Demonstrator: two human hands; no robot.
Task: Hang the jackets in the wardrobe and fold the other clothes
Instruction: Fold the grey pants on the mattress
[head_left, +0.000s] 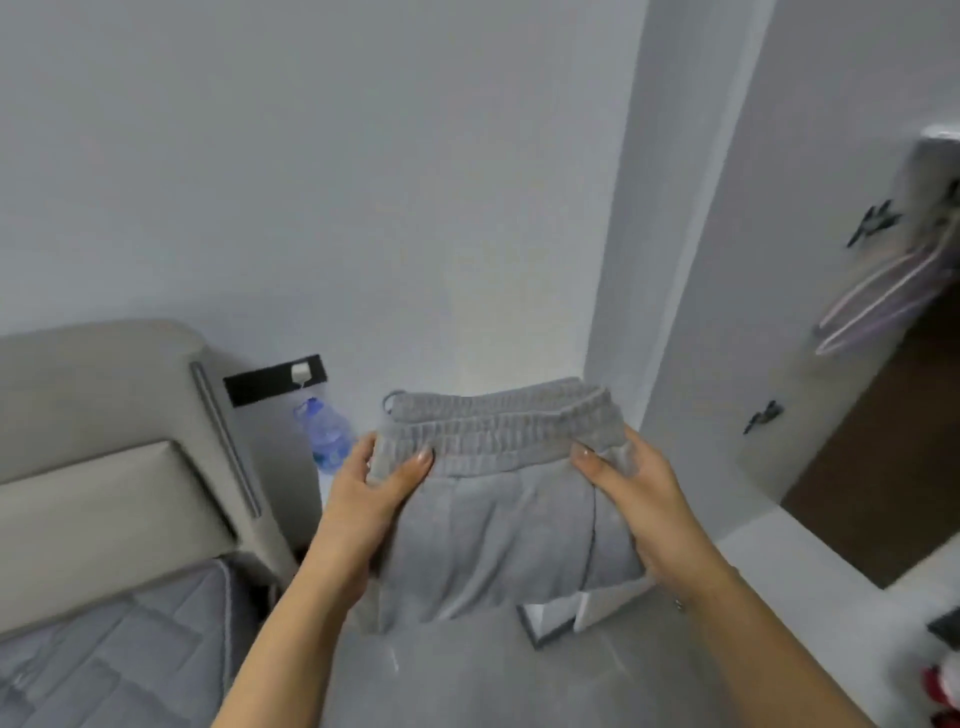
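Two hands hold up grey sweatpants by the waistband, in front of a pale wall.

Largest is the padded beige headboard (98, 467) at the left, with a grey quilted bed cover (114, 660) below it. The grey sweatpants (493, 525) hang in the middle, raised in the air with their elastic waistband uppermost. The left hand (371, 499) grips the waistband's left end, thumb in front; the right hand (639, 499) grips its right end. A blue water bottle (322, 431) stands behind the left hand, near the wall. Pale hangers (883, 296) hang at the far right.
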